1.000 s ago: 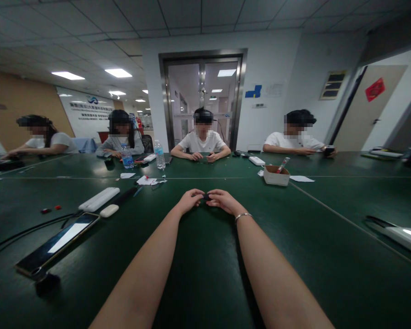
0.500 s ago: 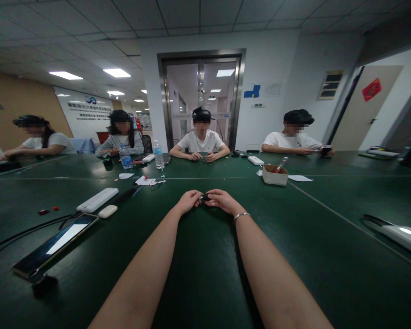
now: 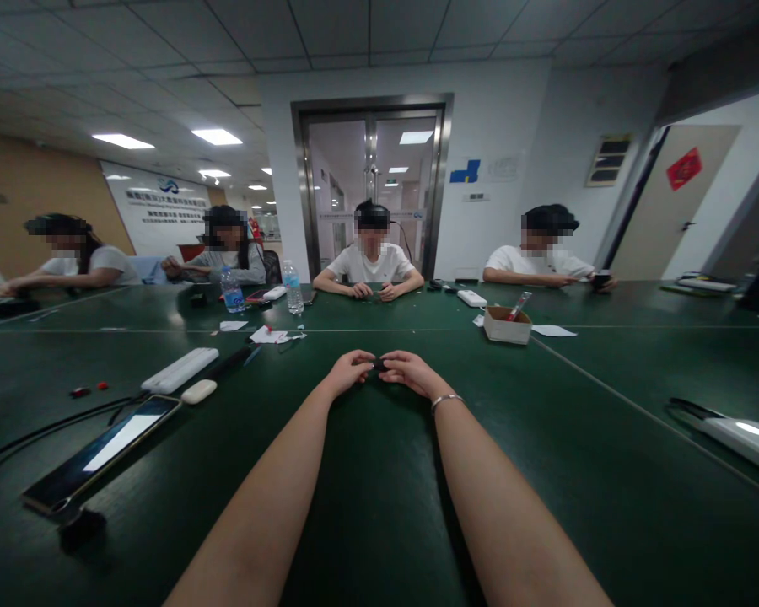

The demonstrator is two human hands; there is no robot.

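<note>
My left hand (image 3: 350,372) and my right hand (image 3: 410,372) meet over the green table (image 3: 379,489), fingertips facing each other. Between them is a small black object (image 3: 378,365) with a light end toward the left; it is too small to name. The fingers of both hands are pinched on it, the left at the light end and the right at the dark end. My fingers hide part of it. A bracelet (image 3: 448,400) circles my right wrist.
Left of my arms lie a phone (image 3: 107,455), a white power bank (image 3: 180,369), a white earbud case (image 3: 199,390) and a black cable (image 3: 51,426). Ahead stand two water bottles (image 3: 233,291) and a small box (image 3: 508,325) holding a tube. Several people sit across the table.
My hands stay almost in place, still on the small black object. Across the table at the left, a person has raised a hand off the tabletop.
</note>
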